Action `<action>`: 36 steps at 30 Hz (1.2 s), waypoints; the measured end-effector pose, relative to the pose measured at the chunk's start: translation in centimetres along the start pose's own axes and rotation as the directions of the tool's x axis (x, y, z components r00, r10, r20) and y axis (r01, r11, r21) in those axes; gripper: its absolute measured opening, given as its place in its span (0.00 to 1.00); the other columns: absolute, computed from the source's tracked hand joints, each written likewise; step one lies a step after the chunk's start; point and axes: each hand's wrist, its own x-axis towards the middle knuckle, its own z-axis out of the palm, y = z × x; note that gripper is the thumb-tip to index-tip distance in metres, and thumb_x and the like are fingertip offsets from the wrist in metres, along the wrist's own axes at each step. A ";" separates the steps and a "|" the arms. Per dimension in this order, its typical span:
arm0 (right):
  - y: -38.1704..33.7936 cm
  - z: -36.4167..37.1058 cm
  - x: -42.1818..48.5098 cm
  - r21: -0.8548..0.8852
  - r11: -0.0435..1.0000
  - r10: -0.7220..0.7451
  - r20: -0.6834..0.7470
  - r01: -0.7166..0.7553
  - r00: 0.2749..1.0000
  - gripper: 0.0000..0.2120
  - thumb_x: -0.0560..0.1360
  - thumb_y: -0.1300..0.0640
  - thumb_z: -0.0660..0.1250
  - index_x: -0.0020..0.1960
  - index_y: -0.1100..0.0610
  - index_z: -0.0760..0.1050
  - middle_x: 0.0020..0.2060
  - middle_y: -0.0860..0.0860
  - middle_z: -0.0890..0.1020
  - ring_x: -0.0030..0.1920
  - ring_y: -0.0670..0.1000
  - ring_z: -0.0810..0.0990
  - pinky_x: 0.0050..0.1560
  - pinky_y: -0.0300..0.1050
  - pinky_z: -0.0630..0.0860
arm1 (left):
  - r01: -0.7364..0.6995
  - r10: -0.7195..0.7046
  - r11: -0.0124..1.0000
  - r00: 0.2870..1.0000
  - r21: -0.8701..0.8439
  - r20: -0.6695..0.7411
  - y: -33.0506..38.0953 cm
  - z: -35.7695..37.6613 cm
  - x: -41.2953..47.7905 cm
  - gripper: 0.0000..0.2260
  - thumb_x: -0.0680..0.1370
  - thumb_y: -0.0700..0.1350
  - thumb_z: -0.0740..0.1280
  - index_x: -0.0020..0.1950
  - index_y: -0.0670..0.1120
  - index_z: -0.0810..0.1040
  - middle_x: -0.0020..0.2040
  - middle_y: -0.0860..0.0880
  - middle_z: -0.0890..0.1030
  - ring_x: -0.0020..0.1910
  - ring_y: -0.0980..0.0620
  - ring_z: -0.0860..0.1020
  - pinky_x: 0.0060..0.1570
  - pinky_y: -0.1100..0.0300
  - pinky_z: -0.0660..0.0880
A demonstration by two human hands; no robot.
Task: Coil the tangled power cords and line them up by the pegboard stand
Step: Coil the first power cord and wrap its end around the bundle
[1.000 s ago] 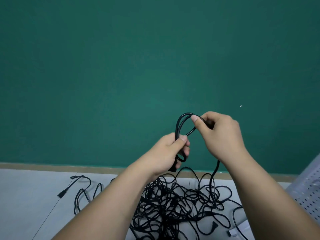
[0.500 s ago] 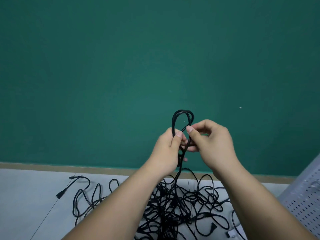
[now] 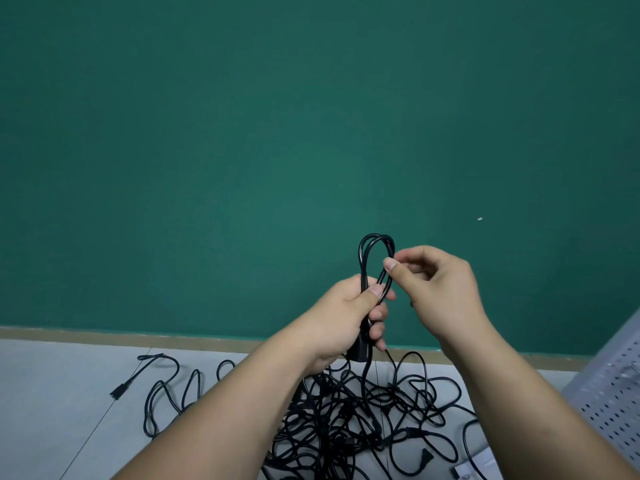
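the left hand (image 3: 341, 317) is held up in front of the green wall (image 3: 242, 133), its fingers (image 3: 374, 292) wrapped round a black power cord (image 3: 363, 261) that has been folded into a narrow, upright coil. several strands loop up out of the top of the fist, and a thicker black end sticks out below the palm. from there one strand drops straight into the tangle of cords (image 3: 346, 417) on the grey floor (image 3: 52, 410).

the right hand (image 3: 440, 292) is just beside the loop, at about the height of its upper half. its thumb and forefinger pinch the right-hand strand of the loop, and the other fingers are curled loosely behind.

the tangle lies below both forearms, near the tan strip (image 3: 104, 333) at the foot of the wall. one loose cord trails out to the left and ends in a plug (image 3: 119, 390) lying apart from the heap.

the pale, perforated pegboard stand (image 3: 609, 403) shows at the right edge, cut off by the frame, to the right of the tangle. no coiled cord lies beside it where it is visible.
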 end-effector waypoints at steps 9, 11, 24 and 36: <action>-1.3 -3.0 1.1 -0.124 0.986 -0.066 0.334 0.114 0.940 0.08 0.83 0.60 0.69 0.58 0.49 0.81 0.33 0.51 0.82 0.28 0.50 0.78 0.30 0.45 0.73 | 0.054 -0.058 0.989 0.998 0.135 0.022 1.2 -0.5 -0.6 0.22 0.87 0.60 0.54 0.52 0.44 0.77 0.32 0.53 0.63 0.27 0.54 0.60 0.27 0.61 0.58; -2.0 -3.9 1.1 -0.041 0.998 -0.033 0.404 0.055 0.914 0.06 0.81 0.61 0.71 0.57 0.56 0.78 0.37 0.56 0.83 0.31 0.55 0.83 0.29 0.48 0.76 | 0.022 -0.020 0.989 1.000 0.148 -0.018 1.2 -0.8 -0.6 0.23 0.88 0.59 0.54 0.51 0.43 0.78 0.31 0.53 0.63 0.27 0.54 0.60 0.28 0.60 0.57; -2.3 -4.1 0.7 -0.340 0.907 -0.121 0.353 0.247 0.928 0.11 0.84 0.49 0.68 0.44 0.51 0.79 0.29 0.49 0.84 0.26 0.51 0.80 0.32 0.44 0.76 | -0.051 0.093 0.978 0.974 0.203 -0.208 -0.2 0.1 0.1 0.20 0.88 0.55 0.57 0.54 0.41 0.81 0.29 0.55 0.63 0.24 0.58 0.63 0.25 0.65 0.63; -0.9 -3.8 1.0 -0.066 0.998 0.036 0.426 -0.008 0.904 0.13 0.84 0.48 0.67 0.46 0.57 0.77 0.29 0.50 0.68 0.26 0.49 0.63 0.26 0.41 0.62 | 0.008 -0.005 0.962 1.000 0.274 -0.011 1.1 -0.4 -0.8 0.26 0.88 0.57 0.55 0.42 0.41 0.78 0.29 0.48 0.61 0.25 0.53 0.56 0.28 0.59 0.54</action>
